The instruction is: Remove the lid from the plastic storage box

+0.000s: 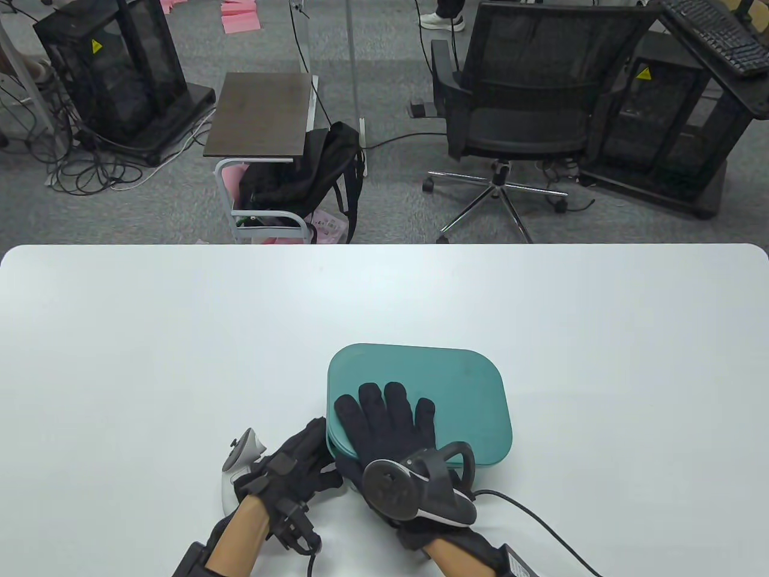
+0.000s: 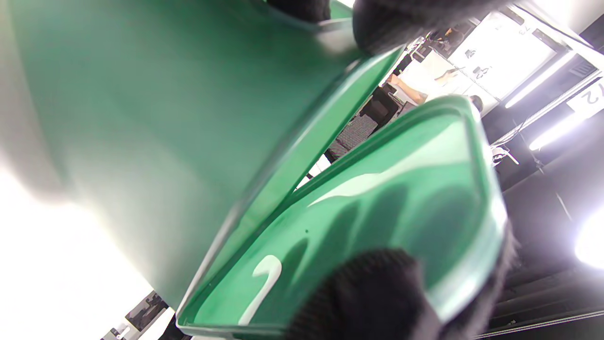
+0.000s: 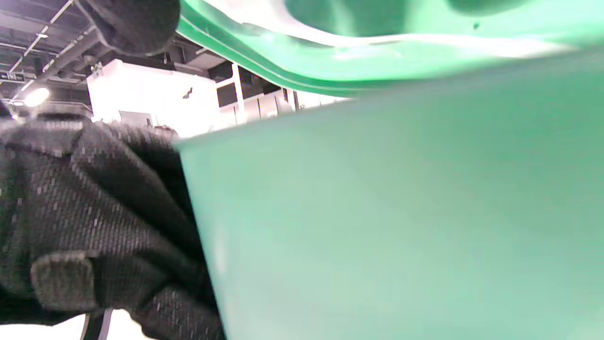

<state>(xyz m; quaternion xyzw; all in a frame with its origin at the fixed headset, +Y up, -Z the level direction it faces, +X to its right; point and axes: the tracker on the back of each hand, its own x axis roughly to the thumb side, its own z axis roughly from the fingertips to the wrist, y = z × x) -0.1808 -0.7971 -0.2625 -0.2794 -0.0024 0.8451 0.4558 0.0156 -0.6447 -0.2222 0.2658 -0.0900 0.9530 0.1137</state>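
The plastic storage box (image 1: pixel 414 445) sits on the white tabletop (image 1: pixel 180 336), near its front edge and right of centre, with the teal lid (image 1: pixel 432 390) on top of it.

My right hand (image 1: pixel 384 421) lies flat on the lid's near-left part, fingers spread and pointing away from me. It presses rather than grips. My left hand (image 1: pixel 300 463) is at the box's near-left corner, fingers curled in against the rim there.

The left wrist view shows the lid's underside and the box separated by a wedge-shaped gap, with the room visible through it. A gloved fingertip (image 2: pixel 368 293) rests against the lid's underside. The right wrist view shows the same opening between lid edge and box wall. I judge the seal broken at this corner and the lid partly lifted there. Whether the far edge is free, I cannot tell.

Assessment of the step in hand:
- Lift with the left fingers under the lid rim, not against the box wall.
- Ease the right palm's downward pressure; it sits close to the corner being raised and may work against the lift.
- Better, shift the right hand to steady the box body so that it stays down.
- Peel progressively along the rim rather than yanking one corner; the lid looks thin and may flex or snap back.
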